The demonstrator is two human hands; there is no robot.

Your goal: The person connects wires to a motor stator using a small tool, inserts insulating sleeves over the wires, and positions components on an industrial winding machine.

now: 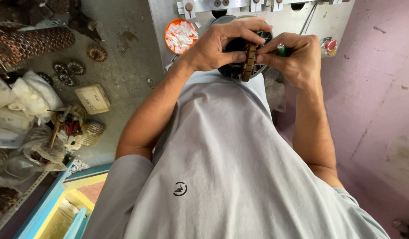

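Both hands grip a brown ring-shaped stator core [249, 59] far ahead at a grey metal machine panel [297, 22]: left hand [220, 46] fingers clamped on it, right hand [295, 57] pinching it beside a green tool [280, 49]; stained concrete floor [124, 66] left, pink wall [381, 88] right

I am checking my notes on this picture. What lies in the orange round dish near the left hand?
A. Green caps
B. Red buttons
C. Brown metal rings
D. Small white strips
D: the orange dish on the grey machine panel, beside the left hand, is filled with small white strips; nothing green, brown or red lies in it.
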